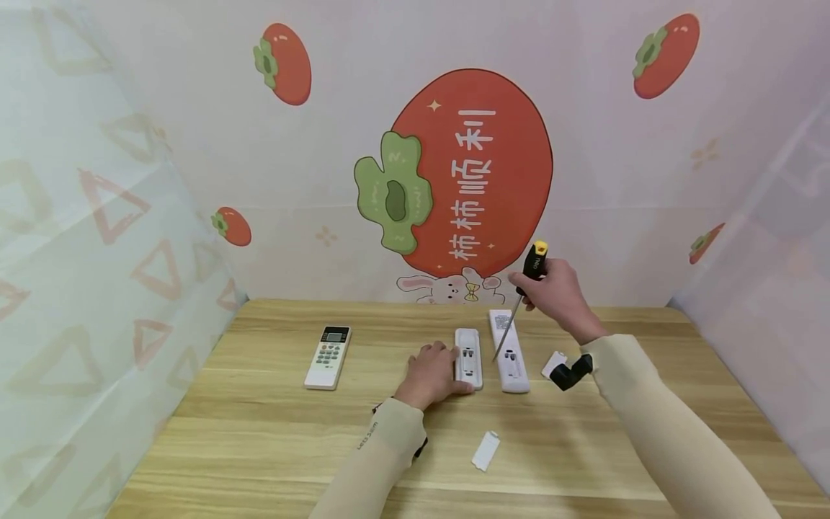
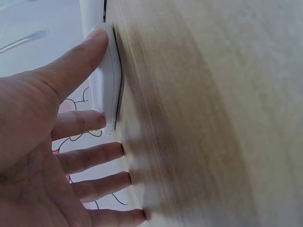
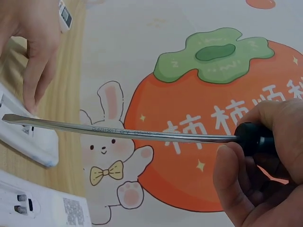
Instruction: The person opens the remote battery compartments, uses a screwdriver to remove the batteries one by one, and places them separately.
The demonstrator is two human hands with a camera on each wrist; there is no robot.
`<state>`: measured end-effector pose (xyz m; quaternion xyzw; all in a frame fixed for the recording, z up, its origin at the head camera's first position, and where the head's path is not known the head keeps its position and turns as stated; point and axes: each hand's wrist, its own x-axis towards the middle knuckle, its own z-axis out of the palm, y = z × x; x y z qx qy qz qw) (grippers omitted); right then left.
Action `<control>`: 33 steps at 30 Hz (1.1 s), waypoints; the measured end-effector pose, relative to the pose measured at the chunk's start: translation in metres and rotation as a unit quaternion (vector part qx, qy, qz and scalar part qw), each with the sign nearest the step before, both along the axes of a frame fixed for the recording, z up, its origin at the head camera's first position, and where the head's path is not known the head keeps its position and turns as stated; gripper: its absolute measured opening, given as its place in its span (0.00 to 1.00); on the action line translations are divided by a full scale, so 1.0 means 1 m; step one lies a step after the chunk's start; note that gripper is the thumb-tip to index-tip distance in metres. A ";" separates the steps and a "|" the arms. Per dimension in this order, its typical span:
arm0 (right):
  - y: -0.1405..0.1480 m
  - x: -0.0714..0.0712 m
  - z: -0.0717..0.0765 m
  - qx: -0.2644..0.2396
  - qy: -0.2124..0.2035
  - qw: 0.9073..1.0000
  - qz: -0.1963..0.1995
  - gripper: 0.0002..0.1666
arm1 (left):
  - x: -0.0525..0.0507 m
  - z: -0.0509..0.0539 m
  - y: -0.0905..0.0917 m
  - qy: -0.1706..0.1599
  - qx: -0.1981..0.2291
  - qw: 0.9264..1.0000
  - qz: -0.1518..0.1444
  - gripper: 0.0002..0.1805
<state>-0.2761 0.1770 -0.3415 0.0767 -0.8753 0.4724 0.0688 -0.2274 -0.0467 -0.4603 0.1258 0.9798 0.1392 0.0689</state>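
Observation:
My right hand [image 1: 554, 288] grips a screwdriver [image 1: 533, 268] by its black, yellow-ended handle. The long metal shaft [image 3: 156, 136] slants down, its flat tip over the gap between two white remotes. Nearer my left hand [image 1: 431, 375] lies the shorter remote [image 1: 468, 360], back up, its battery bay uncovered and apparently without batteries. My left thumb [image 2: 90, 49] presses its near end and the index finger touches its left side; the other fingers are spread on the table. The longer remote [image 1: 512, 371], also back up with an open bay, lies to the right.
A third white remote [image 1: 328, 357] lies face up at the left. One small white battery cover [image 1: 485, 451] is near the front, another [image 1: 554, 364] right of the longer remote. The wooden table [image 1: 259, 432] meets printed cloth walls [image 1: 609, 202] at the back and sides.

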 end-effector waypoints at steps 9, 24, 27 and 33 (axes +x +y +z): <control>0.018 0.005 0.002 0.016 -0.023 1.000 0.003 0.19 | 0.000 0.000 0.001 -0.002 0.011 1.000 0.005 0.45; 0.052 0.011 -0.005 0.054 -0.082 0.995 0.021 0.18 | 0.000 0.000 0.002 0.001 -0.003 1.000 0.006 0.45; 0.058 0.012 -0.008 0.067 -0.088 0.994 0.022 0.18 | -0.001 0.001 0.002 0.000 -0.004 1.000 0.005 0.45; 0.071 0.013 -0.014 0.099 -0.099 0.990 0.017 0.17 | -0.001 0.001 0.002 0.001 -0.002 1.000 0.007 0.45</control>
